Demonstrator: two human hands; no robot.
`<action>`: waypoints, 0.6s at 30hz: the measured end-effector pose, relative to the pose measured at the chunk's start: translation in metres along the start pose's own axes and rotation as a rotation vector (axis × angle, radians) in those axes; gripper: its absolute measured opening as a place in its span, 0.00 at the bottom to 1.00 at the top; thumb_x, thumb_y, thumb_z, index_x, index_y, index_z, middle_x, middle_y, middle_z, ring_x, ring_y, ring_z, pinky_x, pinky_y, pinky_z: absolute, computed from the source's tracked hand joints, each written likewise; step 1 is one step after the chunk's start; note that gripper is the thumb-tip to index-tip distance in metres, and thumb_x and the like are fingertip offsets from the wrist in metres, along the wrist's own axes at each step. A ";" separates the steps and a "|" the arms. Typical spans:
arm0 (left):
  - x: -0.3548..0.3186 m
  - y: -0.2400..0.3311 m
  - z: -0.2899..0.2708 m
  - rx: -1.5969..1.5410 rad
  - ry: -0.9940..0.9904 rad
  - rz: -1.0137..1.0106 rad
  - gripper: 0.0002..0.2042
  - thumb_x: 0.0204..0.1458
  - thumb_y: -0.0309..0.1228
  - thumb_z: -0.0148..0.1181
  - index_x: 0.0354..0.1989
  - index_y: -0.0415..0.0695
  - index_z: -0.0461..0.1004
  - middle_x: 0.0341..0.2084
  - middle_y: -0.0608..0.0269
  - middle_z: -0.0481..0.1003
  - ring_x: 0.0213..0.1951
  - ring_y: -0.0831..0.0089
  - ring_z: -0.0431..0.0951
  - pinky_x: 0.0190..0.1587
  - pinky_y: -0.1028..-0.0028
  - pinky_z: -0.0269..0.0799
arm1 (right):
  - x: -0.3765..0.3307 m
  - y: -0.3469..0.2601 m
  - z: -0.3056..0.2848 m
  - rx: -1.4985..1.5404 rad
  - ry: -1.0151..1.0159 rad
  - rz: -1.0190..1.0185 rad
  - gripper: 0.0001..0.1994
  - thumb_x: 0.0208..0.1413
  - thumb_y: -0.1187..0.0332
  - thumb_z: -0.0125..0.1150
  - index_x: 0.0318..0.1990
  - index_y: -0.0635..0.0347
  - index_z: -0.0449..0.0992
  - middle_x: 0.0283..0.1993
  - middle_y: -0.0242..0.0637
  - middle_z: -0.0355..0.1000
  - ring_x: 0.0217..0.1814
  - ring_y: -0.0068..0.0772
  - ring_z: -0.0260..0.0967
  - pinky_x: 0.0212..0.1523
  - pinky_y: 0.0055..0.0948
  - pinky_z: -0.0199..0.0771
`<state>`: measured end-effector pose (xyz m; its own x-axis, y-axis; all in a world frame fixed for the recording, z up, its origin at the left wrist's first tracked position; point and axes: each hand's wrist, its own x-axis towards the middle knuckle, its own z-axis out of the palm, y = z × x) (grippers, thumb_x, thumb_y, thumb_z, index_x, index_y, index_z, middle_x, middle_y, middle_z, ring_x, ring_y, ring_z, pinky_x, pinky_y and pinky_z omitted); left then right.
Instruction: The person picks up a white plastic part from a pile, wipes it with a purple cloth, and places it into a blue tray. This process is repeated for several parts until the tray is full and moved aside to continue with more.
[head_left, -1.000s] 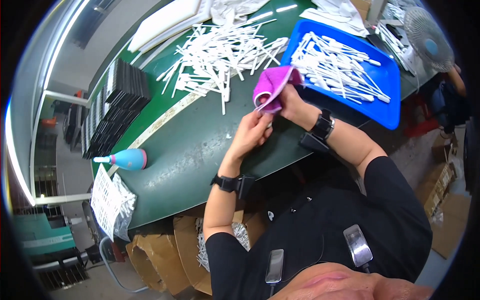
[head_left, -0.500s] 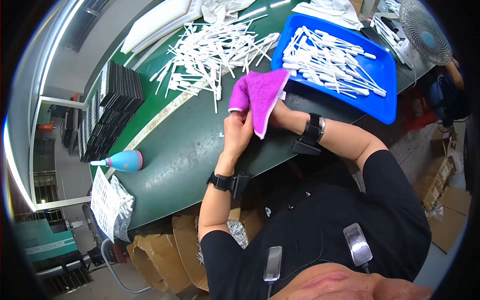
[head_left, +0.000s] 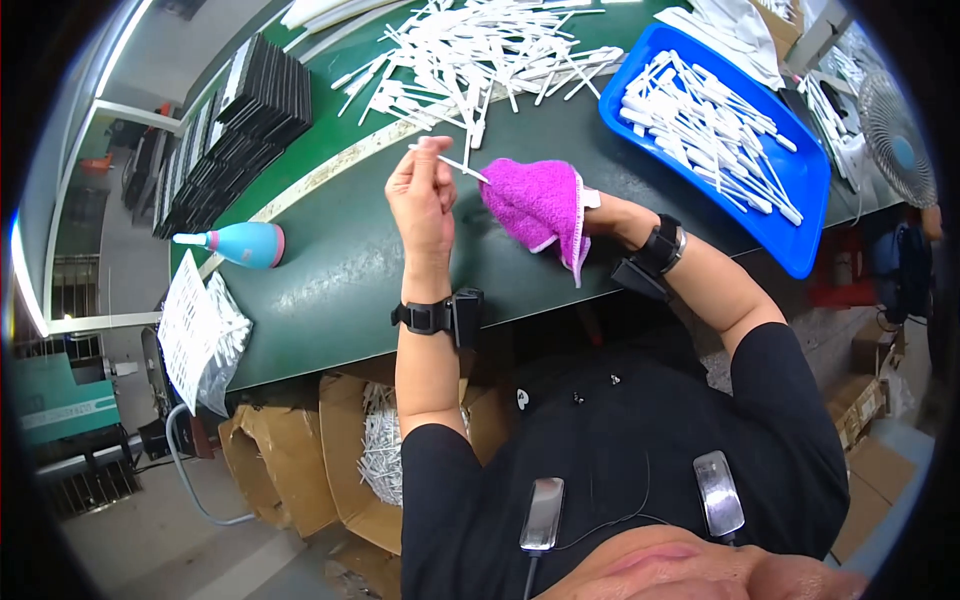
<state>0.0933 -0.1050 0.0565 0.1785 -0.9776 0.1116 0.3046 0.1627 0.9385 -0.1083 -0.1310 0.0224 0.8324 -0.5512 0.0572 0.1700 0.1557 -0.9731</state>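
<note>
Beyond both hands lie loose white sticks (head_left: 480, 50) (blue tray (head_left: 800, 190) rightward).

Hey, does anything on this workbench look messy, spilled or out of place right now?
Mostly orderly. The white plastic sticks lie in a loose scattered heap on the green table, unlike those gathered in the blue tray. The teal squeeze bottle lies on its side. Nothing looks damaged.

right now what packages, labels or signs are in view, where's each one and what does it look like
Clear plastic bag: at the table's near left corner, crumpled, holding white sticks, with a white rectangular printed label on top.
Open cardboard boxes: on the floor under the table's near edge, brown, one filled with white sticks.
Teal box: on the floor at far left, with a pale label strip.
No screens show.
</note>
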 end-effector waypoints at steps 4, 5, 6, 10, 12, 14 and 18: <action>0.001 0.002 -0.004 -0.090 0.201 0.027 0.13 0.60 0.36 0.54 0.34 0.36 0.75 0.15 0.69 0.69 0.13 0.84 0.64 0.14 0.84 0.54 | 0.010 0.026 -0.005 0.056 0.111 -0.183 0.18 0.59 0.68 0.57 0.56 0.62 0.68 0.45 0.30 0.72 0.41 0.18 0.70 0.37 0.20 0.73; -0.002 0.000 -0.004 -0.083 0.239 0.034 0.13 0.60 0.35 0.54 0.33 0.36 0.75 0.15 0.68 0.70 0.14 0.83 0.66 0.14 0.84 0.56 | 0.012 0.026 -0.004 0.083 0.137 -0.117 0.19 0.60 0.68 0.56 0.57 0.62 0.67 0.48 0.31 0.71 0.44 0.18 0.69 0.41 0.21 0.73; -0.003 -0.002 0.000 -0.082 0.267 0.036 0.13 0.59 0.35 0.55 0.32 0.36 0.75 0.15 0.66 0.70 0.15 0.82 0.69 0.14 0.83 0.59 | 0.009 0.023 -0.003 0.107 0.175 -0.049 0.20 0.60 0.68 0.55 0.59 0.62 0.65 0.51 0.32 0.71 0.47 0.19 0.68 0.45 0.21 0.72; -0.011 -0.001 0.010 -0.010 0.171 0.051 0.13 0.60 0.35 0.54 0.31 0.37 0.74 0.15 0.65 0.71 0.15 0.81 0.69 0.14 0.83 0.60 | 0.005 0.019 -0.007 -0.114 0.172 -0.066 0.20 0.62 0.67 0.53 0.60 0.61 0.65 0.53 0.34 0.70 0.50 0.20 0.68 0.47 0.21 0.72; -0.013 -0.003 0.015 -0.002 0.125 0.076 0.12 0.60 0.35 0.54 0.31 0.37 0.74 0.15 0.65 0.71 0.15 0.81 0.69 0.15 0.83 0.60 | 0.002 0.009 -0.010 -0.244 0.171 -0.108 0.20 0.62 0.66 0.52 0.60 0.60 0.65 0.53 0.34 0.70 0.50 0.21 0.69 0.47 0.21 0.73; -0.014 -0.004 0.014 0.023 0.078 0.128 0.12 0.60 0.35 0.53 0.32 0.38 0.73 0.15 0.65 0.71 0.15 0.80 0.69 0.16 0.83 0.62 | 0.005 -0.016 -0.002 0.097 0.189 0.210 0.21 0.63 0.64 0.51 0.61 0.61 0.63 0.55 0.36 0.69 0.52 0.23 0.69 0.49 0.22 0.72; -0.004 -0.004 0.009 -0.063 0.016 0.084 0.13 0.62 0.38 0.50 0.31 0.41 0.72 0.14 0.69 0.68 0.14 0.80 0.66 0.16 0.81 0.59 | -0.030 0.005 -0.012 0.541 0.162 0.145 0.23 0.63 0.62 0.49 0.63 0.62 0.61 0.59 0.40 0.66 0.55 0.27 0.68 0.53 0.25 0.71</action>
<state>0.0824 -0.1030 0.0549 0.2209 -0.9580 0.1828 0.3459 0.2521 0.9038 -0.1383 -0.1238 0.0129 0.7833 -0.6046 -0.1444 0.3407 0.6119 -0.7137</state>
